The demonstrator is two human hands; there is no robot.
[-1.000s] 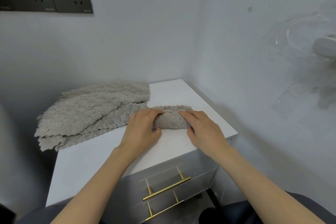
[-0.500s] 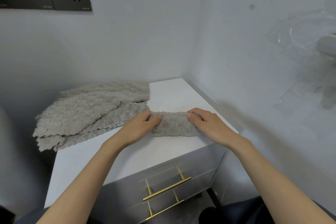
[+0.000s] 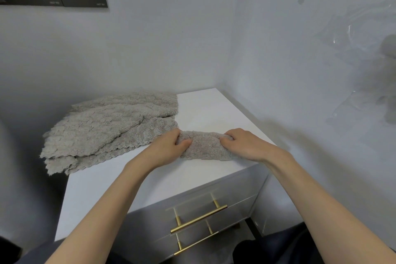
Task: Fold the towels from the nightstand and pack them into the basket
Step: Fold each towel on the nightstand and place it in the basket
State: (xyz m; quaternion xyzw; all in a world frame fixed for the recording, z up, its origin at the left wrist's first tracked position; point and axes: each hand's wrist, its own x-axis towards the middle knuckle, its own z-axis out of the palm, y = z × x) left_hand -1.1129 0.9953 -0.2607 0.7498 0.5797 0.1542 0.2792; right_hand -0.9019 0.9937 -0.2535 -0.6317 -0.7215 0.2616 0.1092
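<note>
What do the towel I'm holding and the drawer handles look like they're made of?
The folded towel: soft plush fabric, probably microfibre fleece, grey-beige, judging by its fuzzy ridged pile. The drawer handles: likely metal with a brushed gold finish, given their smooth sheen.

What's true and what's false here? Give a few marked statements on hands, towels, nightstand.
1. The left hand and the right hand both grip the folded towel. True.
2. The folded towel sits in the basket. False: it lies on the nightstand, near its front right.
3. A towel pile lies on the nightstand's left side, overhanging the edge. True.
4. The drawer handles are black. False: they are gold.
</note>
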